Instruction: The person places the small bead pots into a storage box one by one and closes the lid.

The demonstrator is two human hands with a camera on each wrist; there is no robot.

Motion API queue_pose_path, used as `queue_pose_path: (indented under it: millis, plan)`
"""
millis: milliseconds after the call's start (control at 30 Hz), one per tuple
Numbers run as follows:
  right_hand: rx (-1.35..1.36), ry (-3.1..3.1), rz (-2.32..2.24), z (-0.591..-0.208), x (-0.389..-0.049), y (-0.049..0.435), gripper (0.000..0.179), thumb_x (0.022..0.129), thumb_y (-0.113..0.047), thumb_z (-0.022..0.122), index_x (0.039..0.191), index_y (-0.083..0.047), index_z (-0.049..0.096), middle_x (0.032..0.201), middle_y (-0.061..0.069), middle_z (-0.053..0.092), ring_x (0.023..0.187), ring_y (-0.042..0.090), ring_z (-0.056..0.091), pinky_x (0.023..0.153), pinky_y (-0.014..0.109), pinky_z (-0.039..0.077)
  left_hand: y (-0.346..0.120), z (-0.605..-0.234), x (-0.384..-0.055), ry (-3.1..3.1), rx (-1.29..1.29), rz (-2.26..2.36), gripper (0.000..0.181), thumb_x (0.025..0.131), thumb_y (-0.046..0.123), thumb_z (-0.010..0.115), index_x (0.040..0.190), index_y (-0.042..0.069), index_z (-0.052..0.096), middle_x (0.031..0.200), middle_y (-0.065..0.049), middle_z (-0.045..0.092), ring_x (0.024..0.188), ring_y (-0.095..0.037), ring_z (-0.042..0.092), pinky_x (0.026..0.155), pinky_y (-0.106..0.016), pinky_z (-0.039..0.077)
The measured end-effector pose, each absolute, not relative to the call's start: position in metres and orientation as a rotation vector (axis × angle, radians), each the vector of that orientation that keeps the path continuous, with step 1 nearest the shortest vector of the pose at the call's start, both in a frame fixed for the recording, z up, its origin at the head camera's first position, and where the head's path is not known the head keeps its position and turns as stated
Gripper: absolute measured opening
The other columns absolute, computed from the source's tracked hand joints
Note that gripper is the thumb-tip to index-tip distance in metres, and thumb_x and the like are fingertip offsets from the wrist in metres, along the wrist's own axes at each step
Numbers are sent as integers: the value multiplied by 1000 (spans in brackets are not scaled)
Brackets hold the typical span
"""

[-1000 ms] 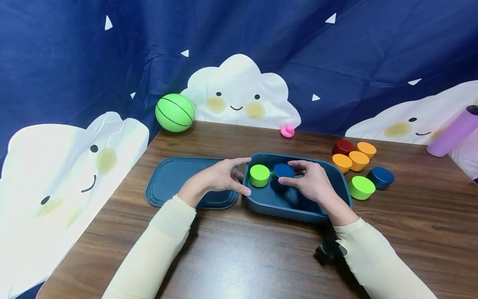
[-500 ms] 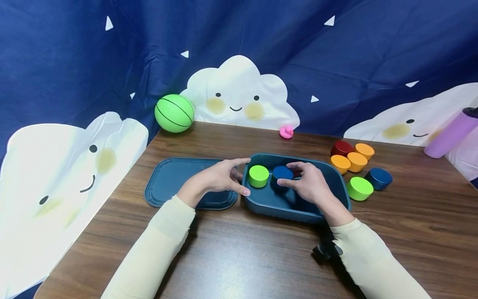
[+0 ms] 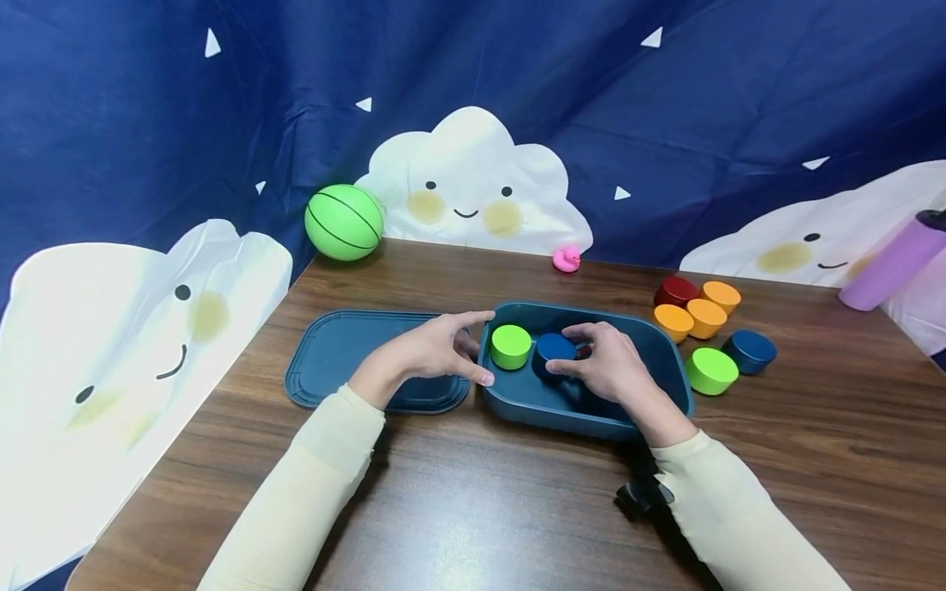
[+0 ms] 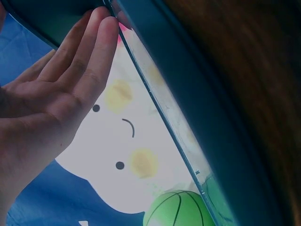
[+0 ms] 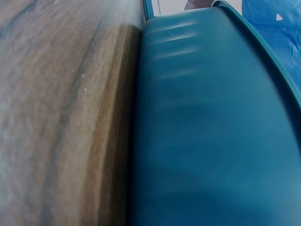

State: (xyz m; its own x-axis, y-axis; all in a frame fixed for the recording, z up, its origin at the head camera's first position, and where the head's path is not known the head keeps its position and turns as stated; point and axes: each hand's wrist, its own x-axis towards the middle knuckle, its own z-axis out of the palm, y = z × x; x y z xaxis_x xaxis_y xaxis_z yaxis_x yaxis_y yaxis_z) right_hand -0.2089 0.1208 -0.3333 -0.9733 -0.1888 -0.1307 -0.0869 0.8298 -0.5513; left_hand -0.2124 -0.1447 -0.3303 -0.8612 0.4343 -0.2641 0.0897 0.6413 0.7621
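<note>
A dark teal open box [image 3: 562, 420] stands on the table, with a light green round block [image 3: 511, 346] inside at its left end. Just right of that block is a blue round block [image 3: 554, 355], pinched between the thumb and fingers of my right hand [image 3: 613, 365], which reaches in over the near wall. My left hand [image 3: 432, 353] rests against the box's left end, thumb and forefinger spread along the rim; the left wrist view shows its fingers [image 4: 70, 70] straight. Only the box's outer wall [image 5: 207, 117] fills the right wrist view, with the right hand hidden.
Under my left hand lies a flat teal lid [image 3: 347, 345]. Right of the box are several round blocks: red [image 3: 676, 292], orange [image 3: 706, 318], green [image 3: 711, 371] and blue [image 3: 750, 353]. A green ball [image 3: 344, 222], pink duck [image 3: 566, 258] and purple bottle [image 3: 890, 267] line the back.
My right hand has shifted the blue block slightly left and lower in the box, closer to the green block. The left hand stays at the box's end.
</note>
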Motion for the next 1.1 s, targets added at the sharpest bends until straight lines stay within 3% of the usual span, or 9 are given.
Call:
queue_pose_path:
  millis: [1100]
  plan:
    - [-207, 2863, -848, -336, -207, 121, 59, 93, -29, 75, 140, 0, 55, 121, 22, 66, 109, 35, 59, 95, 50, 50, -143, -328, -210, 2440, 407, 1086, 95, 83, 29, 85, 160, 29, 29, 136, -12, 61, 120, -25, 62, 103, -44, 51]
